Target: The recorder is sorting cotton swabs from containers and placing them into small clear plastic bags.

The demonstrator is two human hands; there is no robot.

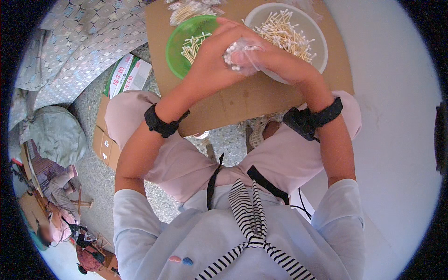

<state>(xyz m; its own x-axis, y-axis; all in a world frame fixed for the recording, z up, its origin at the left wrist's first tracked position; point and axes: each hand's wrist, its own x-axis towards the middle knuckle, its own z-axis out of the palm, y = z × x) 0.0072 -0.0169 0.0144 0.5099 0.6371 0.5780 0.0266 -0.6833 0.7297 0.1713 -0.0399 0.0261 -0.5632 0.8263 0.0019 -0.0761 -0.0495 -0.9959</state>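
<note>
Between my two hands, above the cardboard tabletop, is a small clear plastic bag of cotton swabs (232, 55), its white swab tips bunched together toward me. My left hand (212, 59) closes round the bag from the left, its fingers partly blurred. From the right, my right hand (279, 59) grips the bag's other side, with the fingertips hidden behind it. Beyond my left hand stands a green bowl (173, 49) with some loose cotton swabs (192, 46). A white bowl (321, 44) heaped with cotton swabs (291, 35) lies just past my right hand.
Filled bags of swabs (191, 11) lie at the table's far edge. The cardboard tabletop (224, 109) reaches over my knees. Cartons (130, 74) stand on the floor at left, near a grey-green sack (57, 133). Another person (60, 224) sits at far left. A white wall (392, 140) rises at right.
</note>
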